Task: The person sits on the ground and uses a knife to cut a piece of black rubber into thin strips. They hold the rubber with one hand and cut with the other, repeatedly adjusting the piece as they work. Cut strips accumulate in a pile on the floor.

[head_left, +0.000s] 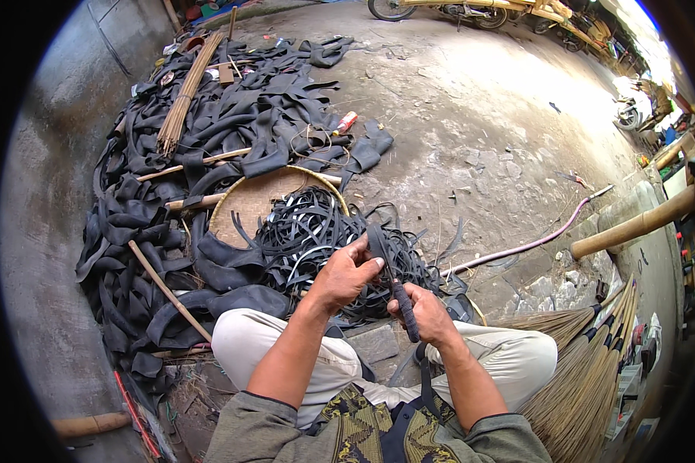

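Between thumb and fingers, my left hand (343,276) pinches a black rubber strip (376,238), held up over the pile in front of my lap. My right hand (431,315) is closed around a knife-like tool with a black wrapped handle (405,310). The tool's narrow upper end meets the strip beside my left thumb; its exact shape is too small to make out. Below and beyond both hands lies a tangled heap of thin black rubber strips (305,224), partly in a round woven bamboo tray (243,202) and spilling over its right side.
Wide black rubber sheets (231,127) cover the left floor, with a bundle of thin sticks (187,96) on top. Stick brooms (586,363) lie at my right. Beyond them are a bamboo pole (637,221) and a pinkish hose (532,243). A motorbike (471,11) stands far back.
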A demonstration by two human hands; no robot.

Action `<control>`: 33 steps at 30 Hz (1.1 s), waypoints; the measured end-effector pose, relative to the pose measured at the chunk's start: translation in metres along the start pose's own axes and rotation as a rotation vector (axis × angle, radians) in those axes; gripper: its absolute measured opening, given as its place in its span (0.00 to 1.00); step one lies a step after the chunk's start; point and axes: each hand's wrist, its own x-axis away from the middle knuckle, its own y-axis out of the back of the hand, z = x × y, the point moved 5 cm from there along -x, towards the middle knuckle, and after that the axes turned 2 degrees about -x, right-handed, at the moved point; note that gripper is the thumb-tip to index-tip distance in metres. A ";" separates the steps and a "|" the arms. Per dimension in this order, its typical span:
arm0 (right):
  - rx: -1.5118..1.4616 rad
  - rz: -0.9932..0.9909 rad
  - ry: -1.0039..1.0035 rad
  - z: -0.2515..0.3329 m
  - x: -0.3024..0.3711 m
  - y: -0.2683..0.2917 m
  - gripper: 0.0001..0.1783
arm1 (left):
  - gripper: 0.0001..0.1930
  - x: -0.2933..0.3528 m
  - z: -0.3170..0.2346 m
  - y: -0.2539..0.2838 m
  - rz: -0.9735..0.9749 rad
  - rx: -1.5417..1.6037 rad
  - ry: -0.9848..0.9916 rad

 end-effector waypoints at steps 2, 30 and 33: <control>-0.040 0.020 -0.022 -0.001 0.000 -0.001 0.18 | 0.23 0.001 -0.003 0.004 -0.018 0.001 0.073; 0.036 -0.076 0.023 -0.005 0.001 -0.003 0.20 | 0.19 0.000 -0.003 0.003 -0.137 -0.025 0.037; -0.025 -0.054 0.011 -0.005 0.003 -0.009 0.21 | 0.18 0.000 -0.008 0.008 -0.164 0.043 0.040</control>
